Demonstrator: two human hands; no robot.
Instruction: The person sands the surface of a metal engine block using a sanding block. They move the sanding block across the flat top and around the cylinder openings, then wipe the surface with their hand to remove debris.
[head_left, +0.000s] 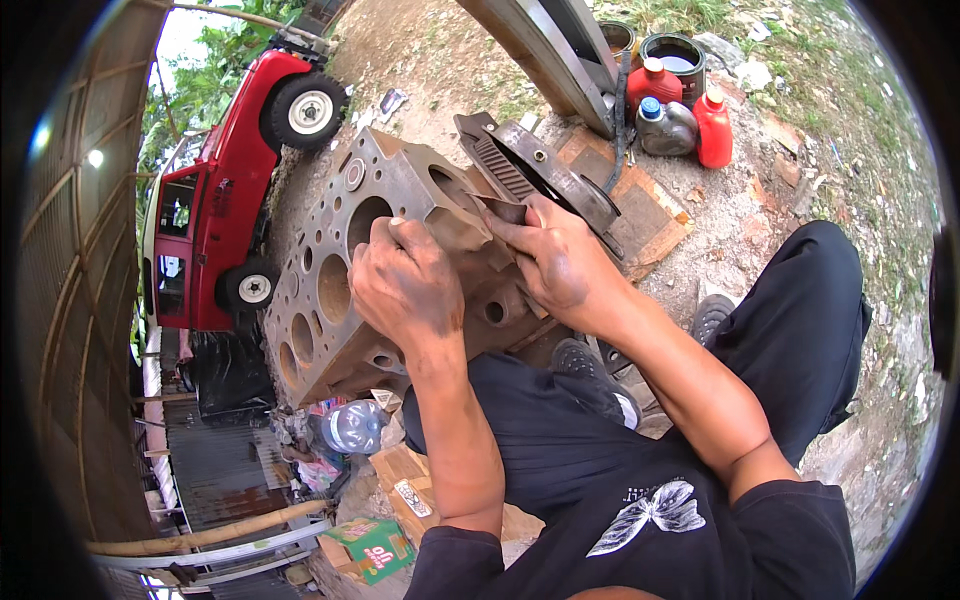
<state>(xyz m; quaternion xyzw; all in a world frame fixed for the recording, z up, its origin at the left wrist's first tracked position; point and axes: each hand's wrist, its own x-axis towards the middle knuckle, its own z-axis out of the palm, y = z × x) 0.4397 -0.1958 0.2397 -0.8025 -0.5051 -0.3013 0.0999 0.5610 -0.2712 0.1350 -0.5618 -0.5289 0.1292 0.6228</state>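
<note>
An engine block [335, 225] with a row of large round bores lies in front of me, its flat, rust-brown face turned up to the left. My left hand [410, 285] is closed above the bores, fingers curled on the edge of a light brown sheet [460, 228] that looks like sandpaper. Pinched between thumb and fingers of my right hand [560, 260] is a dark brown piece of sandpaper [505, 210]. Whether both pieces are one folded sheet, I cannot tell. Just beyond my right hand rests a round metal housing [545, 175] with a ribbed part.
Red bottles [714, 130] and a grey bottle [667, 128] stand by open cans [675, 60] at the far right, near a metal post [545, 50]. Flattened cardboard [650, 215] lies below. A red vehicle [235, 150] is at left. Near my knee are a clear plastic bottle [355, 427] and green box [375, 548].
</note>
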